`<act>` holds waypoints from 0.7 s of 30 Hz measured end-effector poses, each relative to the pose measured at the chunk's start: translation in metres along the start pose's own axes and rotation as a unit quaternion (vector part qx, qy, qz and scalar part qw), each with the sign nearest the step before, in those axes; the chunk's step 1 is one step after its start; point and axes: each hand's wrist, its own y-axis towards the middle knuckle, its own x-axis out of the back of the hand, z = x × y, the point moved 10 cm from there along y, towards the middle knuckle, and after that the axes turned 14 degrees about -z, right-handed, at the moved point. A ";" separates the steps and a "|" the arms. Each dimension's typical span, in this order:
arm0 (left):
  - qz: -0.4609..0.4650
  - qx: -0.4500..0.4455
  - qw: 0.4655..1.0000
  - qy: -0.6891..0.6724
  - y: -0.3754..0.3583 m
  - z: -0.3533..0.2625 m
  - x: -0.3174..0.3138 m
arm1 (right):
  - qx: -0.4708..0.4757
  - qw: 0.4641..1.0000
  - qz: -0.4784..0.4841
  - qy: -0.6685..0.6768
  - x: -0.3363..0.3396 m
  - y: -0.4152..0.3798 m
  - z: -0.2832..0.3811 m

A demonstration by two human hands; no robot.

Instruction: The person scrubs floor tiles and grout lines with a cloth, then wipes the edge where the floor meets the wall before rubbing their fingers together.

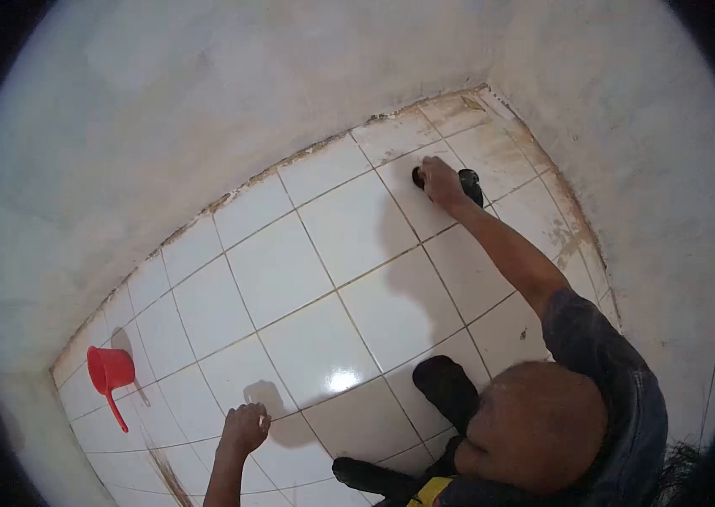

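My right hand is closed on a dark object, low over the tiled floor near the far corner. Beside its wrist is a black item; whether it is part of what I hold is unclear. My left hand is above the tiles at the lower middle, with its fingers curled in. A small pale spot shows at its fingertips, too small to name. Brown dirt marks the white floor tiles near the corner.
A red dipper is on the floor at the left. Pale walls enclose the tiles. Thin bristles show at the bottom left. Two black-covered feet and a bare knee are at the lower right.
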 end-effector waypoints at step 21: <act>-0.032 0.003 0.999 -0.015 -0.013 0.016 -0.012 | 0.035 0.973 0.019 0.228 -0.020 -0.014 0.066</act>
